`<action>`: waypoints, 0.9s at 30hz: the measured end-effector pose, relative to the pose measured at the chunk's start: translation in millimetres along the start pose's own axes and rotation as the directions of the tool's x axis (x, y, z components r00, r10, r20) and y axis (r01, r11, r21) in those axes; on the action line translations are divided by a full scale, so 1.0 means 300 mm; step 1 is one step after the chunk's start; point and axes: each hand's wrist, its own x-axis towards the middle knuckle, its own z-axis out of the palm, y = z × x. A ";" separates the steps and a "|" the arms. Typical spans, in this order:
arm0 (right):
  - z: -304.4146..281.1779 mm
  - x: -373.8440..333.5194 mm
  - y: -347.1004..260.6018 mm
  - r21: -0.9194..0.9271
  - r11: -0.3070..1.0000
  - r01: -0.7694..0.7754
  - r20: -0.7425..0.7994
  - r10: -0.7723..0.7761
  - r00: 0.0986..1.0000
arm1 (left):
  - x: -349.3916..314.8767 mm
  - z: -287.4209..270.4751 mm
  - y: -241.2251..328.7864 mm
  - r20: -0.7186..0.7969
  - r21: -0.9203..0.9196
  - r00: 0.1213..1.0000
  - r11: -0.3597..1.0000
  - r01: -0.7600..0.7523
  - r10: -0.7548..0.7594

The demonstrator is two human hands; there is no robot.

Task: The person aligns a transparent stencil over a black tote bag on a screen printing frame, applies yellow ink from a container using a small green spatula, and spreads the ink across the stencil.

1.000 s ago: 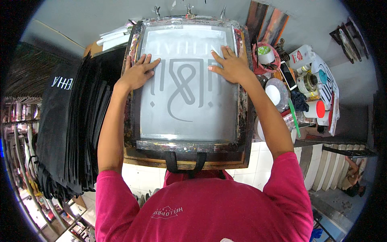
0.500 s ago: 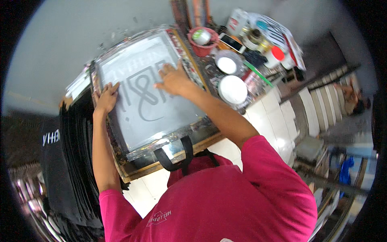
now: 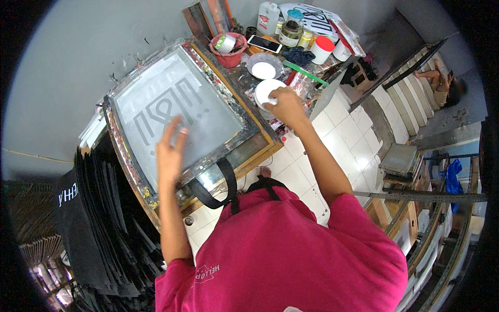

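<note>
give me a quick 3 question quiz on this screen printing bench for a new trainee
1. True or false: the left hand is over the printing screen.
2. Which thing does the right hand reach? A. the white tub B. the red bucket C. the phone
3. What lies piled to the left of the screen?

Key
1. True.
2. A.
3. A stack of black bags.
</note>
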 end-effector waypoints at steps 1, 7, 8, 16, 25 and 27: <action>0.011 0.014 0.007 -0.044 0.998 0.033 0.096 -0.029 0.995 | -0.051 0.056 0.063 0.057 -0.119 0.998 0.992 0.029 -0.023; 0.094 0.094 0.119 -0.065 0.985 0.161 0.260 -0.139 0.956 | -0.215 0.324 0.246 0.477 -0.533 0.879 0.787 0.312 -0.025; 0.095 0.092 0.103 -0.074 0.976 0.206 0.269 -0.179 0.946 | -0.215 0.376 0.242 0.500 -0.585 0.865 0.726 0.362 -0.028; 0.138 0.178 0.217 0.242 0.901 0.361 0.274 -0.420 0.865 | -0.159 0.802 0.332 0.512 -0.710 0.818 0.405 0.575 -0.264; -0.239 0.392 0.523 0.531 0.847 -0.017 0.249 -0.137 0.959 | -0.118 1.031 0.407 0.424 -0.766 0.783 0.281 0.578 -0.456; -0.259 0.437 0.680 0.779 0.575 -0.249 0.320 -0.023 0.947 | -0.114 1.024 0.424 0.428 -0.775 0.778 0.257 0.578 -0.459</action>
